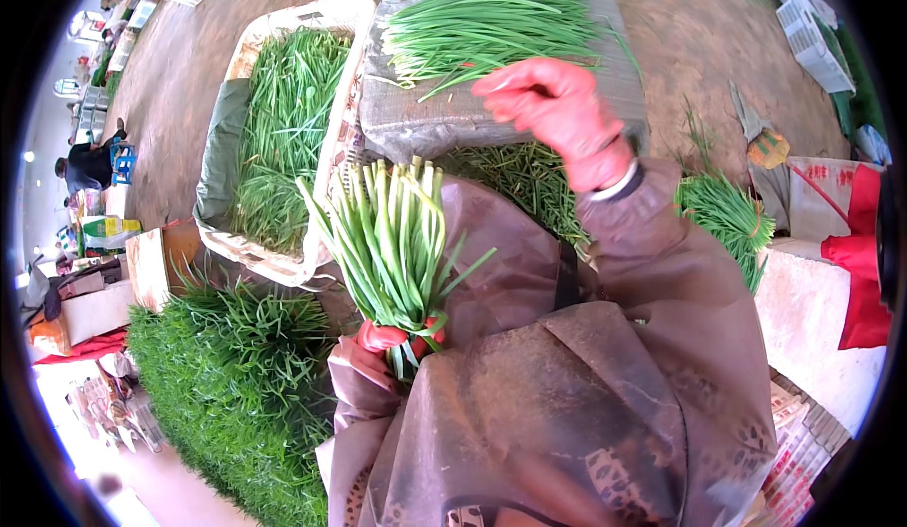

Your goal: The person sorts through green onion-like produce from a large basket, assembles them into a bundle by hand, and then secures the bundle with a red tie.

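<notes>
My left hand (pixel 386 336), in a red rubber glove, grips a bunch of chive-like green stalks (pixel 390 244) against my lap, pale cut ends pointing away from me. Some leaves hide part of that hand. My right hand (pixel 545 105), in a matching glove, is raised with curled, blurred fingers near the front edge of a low block (pixel 432 112) wrapped in grey woven sheeting. Across its top lies a loose layer of long green chives (pixel 496 27), just beyond the right fingers. Whether anything thin sits in those fingers cannot be made out.
A white plastic crate (pixel 322 233) of loose greens stands left of the block. Below it a large green heap (pixel 234 385) spreads along my left. Leaf scraps (pixel 521 180) lie under the right forearm; a tied bundle (pixel 730 222) rests at right. A person (pixel 88 166) sits far left.
</notes>
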A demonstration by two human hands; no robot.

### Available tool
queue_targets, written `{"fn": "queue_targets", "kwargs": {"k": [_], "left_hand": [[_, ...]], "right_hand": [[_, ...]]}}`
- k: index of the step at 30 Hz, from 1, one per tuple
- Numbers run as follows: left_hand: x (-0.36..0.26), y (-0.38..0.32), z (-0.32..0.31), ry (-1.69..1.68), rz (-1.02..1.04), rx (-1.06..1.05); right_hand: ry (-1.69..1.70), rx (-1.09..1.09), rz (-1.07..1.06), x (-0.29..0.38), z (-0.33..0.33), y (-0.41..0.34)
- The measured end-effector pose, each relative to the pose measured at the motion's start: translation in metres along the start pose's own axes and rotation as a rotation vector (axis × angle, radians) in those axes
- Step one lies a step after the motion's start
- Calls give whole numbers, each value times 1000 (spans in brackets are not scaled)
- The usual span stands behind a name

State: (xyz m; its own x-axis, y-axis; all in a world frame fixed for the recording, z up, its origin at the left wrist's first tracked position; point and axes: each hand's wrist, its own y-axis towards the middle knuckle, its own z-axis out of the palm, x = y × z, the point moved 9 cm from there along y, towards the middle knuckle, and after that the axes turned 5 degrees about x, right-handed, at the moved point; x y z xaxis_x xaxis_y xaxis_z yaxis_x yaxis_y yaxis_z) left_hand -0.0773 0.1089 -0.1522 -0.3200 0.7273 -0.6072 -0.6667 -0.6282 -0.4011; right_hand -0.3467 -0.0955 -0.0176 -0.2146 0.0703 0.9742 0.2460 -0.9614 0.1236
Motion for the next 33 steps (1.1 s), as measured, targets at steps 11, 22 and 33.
{"fn": "queue_targets", "kwargs": {"k": [11, 22, 33], "left_hand": [[3, 8, 1, 144, 4, 70], [-17, 7, 21, 192, 90, 148], [-54, 43, 77, 221, 251, -183]], "right_hand": [[-169, 441, -447, 30, 80, -21], [200, 342, 258, -67, 0, -42], [931, 530, 80, -44, 107, -30]]}}
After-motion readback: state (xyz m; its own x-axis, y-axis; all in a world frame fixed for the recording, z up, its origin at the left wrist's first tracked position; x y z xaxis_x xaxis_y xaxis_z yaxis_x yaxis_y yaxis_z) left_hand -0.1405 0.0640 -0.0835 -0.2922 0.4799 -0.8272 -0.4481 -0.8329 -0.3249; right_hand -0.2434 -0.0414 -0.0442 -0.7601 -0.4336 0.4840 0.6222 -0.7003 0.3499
